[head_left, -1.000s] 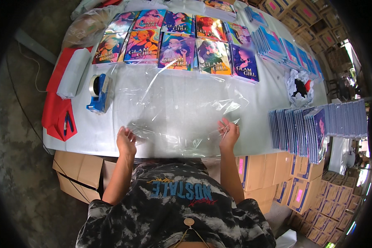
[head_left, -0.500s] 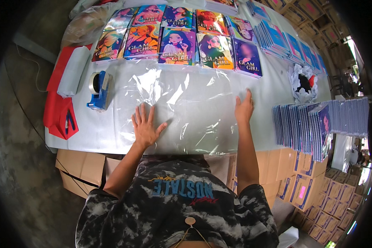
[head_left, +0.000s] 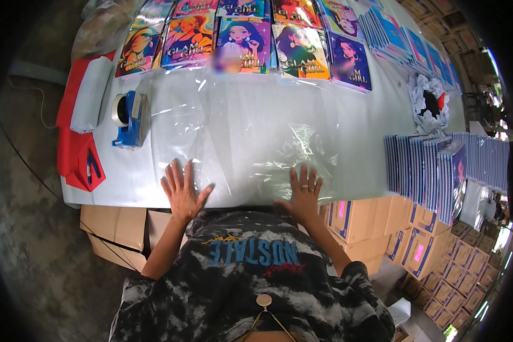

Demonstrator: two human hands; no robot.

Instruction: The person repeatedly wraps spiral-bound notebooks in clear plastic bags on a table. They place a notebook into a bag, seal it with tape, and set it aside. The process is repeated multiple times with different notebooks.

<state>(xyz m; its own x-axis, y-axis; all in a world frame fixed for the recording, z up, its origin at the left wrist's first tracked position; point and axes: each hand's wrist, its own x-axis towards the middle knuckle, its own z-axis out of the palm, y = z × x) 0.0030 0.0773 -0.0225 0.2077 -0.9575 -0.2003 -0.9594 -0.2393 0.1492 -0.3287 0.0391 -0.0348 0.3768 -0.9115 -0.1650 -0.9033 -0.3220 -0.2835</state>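
Fingers first: your left hand (head_left: 183, 195) and right hand (head_left: 304, 196) lie spread, palms down, on clear, crinkled plastic film (head_left: 301, 147), seemingly to flatten it against the white-covered tabletop (head_left: 370, 122); the blue tape dispenser (head_left: 133, 124) sits left, presumably for easy reach.

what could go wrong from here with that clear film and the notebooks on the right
The clear film already looks creased near the right hand, so sliding the palm might wrinkle it further.

The row of spiral notebooks sits close to the edge of the table; a bump might send some off.
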